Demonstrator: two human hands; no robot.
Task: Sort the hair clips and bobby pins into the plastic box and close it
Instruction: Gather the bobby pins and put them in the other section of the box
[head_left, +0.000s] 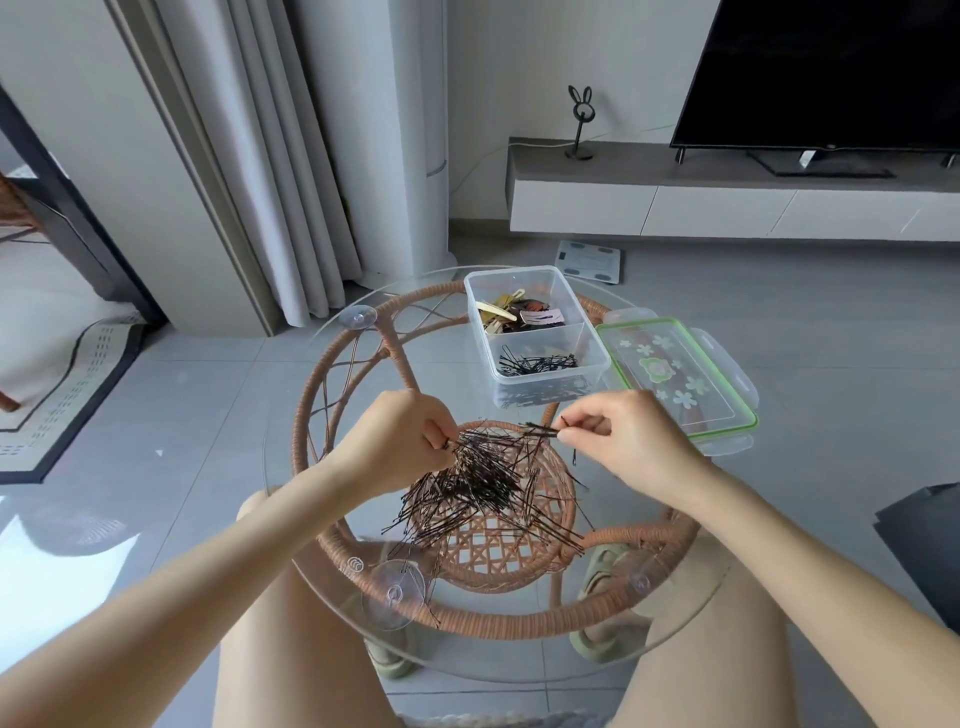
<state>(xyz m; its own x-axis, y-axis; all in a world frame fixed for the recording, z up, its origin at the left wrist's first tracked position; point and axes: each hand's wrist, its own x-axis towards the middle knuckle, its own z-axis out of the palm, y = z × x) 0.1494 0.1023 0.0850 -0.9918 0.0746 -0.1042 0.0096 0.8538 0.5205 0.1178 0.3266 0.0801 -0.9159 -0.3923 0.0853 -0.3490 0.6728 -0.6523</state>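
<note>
Both hands' fingers (574, 422) pinch bobby pins (483, 483) above the loose pile.

We note black bobby pins (483, 483); clear box (540, 374); gold, pink and brown clips (519, 314); green-rimmed lid (675, 374) with pale flower print; tan wicker table frame (301, 415).

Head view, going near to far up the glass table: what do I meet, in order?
Loose pile of bobby pins → both hands, left hand and right hand, each with a grip on pins → box compartment with bobby pins → box compartment with hair clips.
</note>
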